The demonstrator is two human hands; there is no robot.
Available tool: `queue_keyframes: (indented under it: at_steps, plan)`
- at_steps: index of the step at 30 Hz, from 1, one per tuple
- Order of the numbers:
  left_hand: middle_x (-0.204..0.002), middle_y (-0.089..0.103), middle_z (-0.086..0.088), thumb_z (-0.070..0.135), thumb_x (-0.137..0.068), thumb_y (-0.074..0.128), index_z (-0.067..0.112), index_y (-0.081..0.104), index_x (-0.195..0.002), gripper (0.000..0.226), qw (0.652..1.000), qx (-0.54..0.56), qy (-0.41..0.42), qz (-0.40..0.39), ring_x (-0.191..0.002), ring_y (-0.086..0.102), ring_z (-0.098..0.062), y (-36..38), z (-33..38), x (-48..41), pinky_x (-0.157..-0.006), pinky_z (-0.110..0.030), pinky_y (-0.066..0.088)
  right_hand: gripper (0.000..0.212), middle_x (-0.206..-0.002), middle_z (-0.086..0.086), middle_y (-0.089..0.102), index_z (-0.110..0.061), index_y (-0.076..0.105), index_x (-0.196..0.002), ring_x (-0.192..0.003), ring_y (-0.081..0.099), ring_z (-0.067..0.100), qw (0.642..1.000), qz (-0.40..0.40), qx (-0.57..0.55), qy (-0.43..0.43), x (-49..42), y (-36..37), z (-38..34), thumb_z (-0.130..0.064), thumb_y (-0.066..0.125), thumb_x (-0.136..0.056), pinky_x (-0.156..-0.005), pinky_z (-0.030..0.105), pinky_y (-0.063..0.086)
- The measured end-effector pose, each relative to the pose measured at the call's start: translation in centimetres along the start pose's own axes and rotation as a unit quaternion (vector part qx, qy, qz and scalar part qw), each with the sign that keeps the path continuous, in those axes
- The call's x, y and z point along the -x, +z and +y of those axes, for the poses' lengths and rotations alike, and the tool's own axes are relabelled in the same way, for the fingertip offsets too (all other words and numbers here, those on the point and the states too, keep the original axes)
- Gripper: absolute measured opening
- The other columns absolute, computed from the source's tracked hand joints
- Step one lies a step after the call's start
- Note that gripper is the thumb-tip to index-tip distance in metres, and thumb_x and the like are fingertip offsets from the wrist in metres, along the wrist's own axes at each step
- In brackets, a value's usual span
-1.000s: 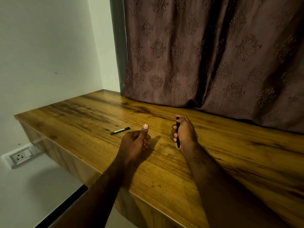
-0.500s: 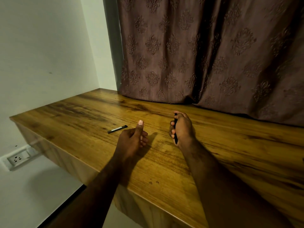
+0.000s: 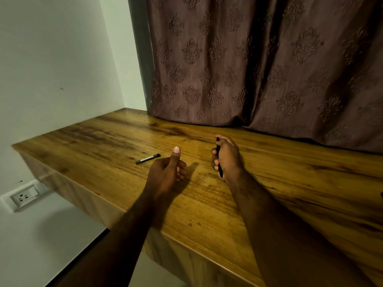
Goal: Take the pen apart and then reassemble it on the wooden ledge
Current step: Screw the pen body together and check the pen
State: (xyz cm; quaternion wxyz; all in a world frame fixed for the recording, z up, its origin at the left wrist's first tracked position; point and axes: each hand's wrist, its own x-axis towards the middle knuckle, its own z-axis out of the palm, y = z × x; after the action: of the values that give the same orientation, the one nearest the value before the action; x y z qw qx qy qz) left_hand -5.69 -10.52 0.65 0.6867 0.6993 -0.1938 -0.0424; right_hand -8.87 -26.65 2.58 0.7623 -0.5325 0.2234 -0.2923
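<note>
My right hand [image 3: 228,157] rests on the wooden ledge [image 3: 269,183] with its fingers curled around a dark pen body [image 3: 219,171], whose ends stick out above and below the fist. A short black pen part with a pale band [image 3: 148,158] lies flat on the ledge, just left of my left hand [image 3: 166,172]. That hand sits on the wood with fingers loosely curled and thumb pointing up; I see nothing in it. The two hands are a hand's width apart.
A brown patterned curtain [image 3: 259,65] hangs along the back of the ledge and touches it. A white wall [image 3: 51,69] borders the left side, with a wall socket [image 3: 23,196] below the ledge's left front edge [image 3: 83,195].
Both hands and the loose pen part keep their places; only my head has shifted slightly, so the scene sits a little lower and more to the left in view.
</note>
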Motion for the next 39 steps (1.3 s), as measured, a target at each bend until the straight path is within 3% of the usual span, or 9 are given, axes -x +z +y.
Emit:
queue_keyframes:
  at_steps: [4, 24, 32, 39]
  plan:
    - [-0.057, 0.061, -0.008, 0.065, -0.078, 0.045, -0.006, 0.067, -0.081, 0.075, 1.000, 0.001, 0.005, -0.002, -0.056, 0.059, -0.017, 0.0, 0.0, 0.0, -0.053, -0.021, 0.048, 0.030, -0.062, 0.004, 0.045, -0.017, 0.058, -0.112, -0.032, 0.029, 0.011, 1.000, -0.009, 0.013, -0.016, 0.3, 0.1, -0.2, -0.013, 0.035, -0.095, -0.037, 0.017, 0.025]
    - [-0.055, 0.061, -0.003, 0.064, -0.083, 0.047, 0.004, 0.067, -0.073, 0.064, 1.000, -0.014, 0.014, -0.010, -0.058, 0.059, -0.018, -0.2, -0.3, -0.1, -0.059, -0.028, 0.048, 0.028, -0.060, 0.004, 0.044, -0.021, 0.058, -0.111, -0.033, 0.030, 0.010, 0.996, -0.006, 0.042, -0.074, 0.4, 0.5, -0.5, -0.016, 0.035, -0.097, -0.037, 0.015, 0.027]
    - [-0.058, 0.063, -0.008, 0.060, -0.085, 0.048, 0.001, 0.068, -0.076, 0.063, 1.000, -0.019, 0.016, -0.002, -0.060, 0.060, -0.019, 0.0, -0.1, 0.0, -0.059, -0.028, 0.048, 0.029, -0.058, 0.000, 0.046, -0.028, 0.059, -0.113, -0.043, 0.035, 0.012, 0.972, 0.039, 0.096, -0.213, 1.5, 1.5, -1.1, -0.014, 0.040, -0.096, -0.038, 0.021, 0.029]
    - [-0.059, 0.061, -0.009, 0.054, -0.090, 0.048, -0.004, 0.067, -0.079, 0.062, 1.000, -0.018, 0.015, -0.004, -0.059, 0.058, -0.019, 0.1, 0.1, 0.3, -0.059, -0.027, 0.048, 0.031, -0.058, -0.008, 0.046, -0.027, 0.062, -0.110, -0.042, 0.035, 0.006, 0.959, 0.005, 0.112, -0.261, 2.0, 2.0, -1.0, -0.010, 0.044, -0.092, -0.040, 0.020, 0.029]
